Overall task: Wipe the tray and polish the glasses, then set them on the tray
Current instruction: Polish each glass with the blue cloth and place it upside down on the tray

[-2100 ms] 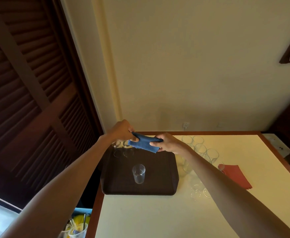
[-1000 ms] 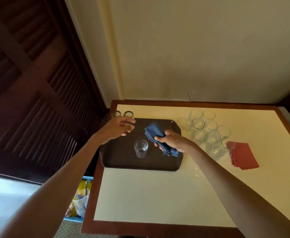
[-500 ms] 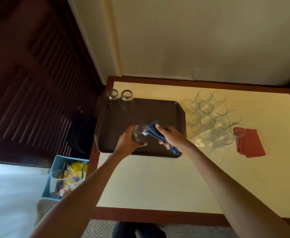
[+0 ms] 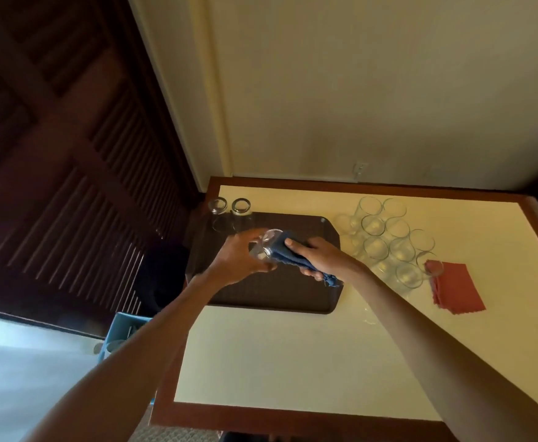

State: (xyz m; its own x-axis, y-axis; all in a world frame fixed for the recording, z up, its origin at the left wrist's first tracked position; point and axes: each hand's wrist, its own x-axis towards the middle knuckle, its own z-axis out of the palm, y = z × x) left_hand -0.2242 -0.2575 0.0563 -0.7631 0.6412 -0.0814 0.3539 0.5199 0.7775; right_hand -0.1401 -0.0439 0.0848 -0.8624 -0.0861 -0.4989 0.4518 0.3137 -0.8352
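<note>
Above the brown tray on the bench, the left hand grips a glass on its side, while the right hand holds the blue cloth against it, seemingly at its mouth.

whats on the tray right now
Two glasses stand at the far left corner of the tray. The left hand, held glass, blue cloth and right hand cover its middle, so that patch is unseen.
</note>
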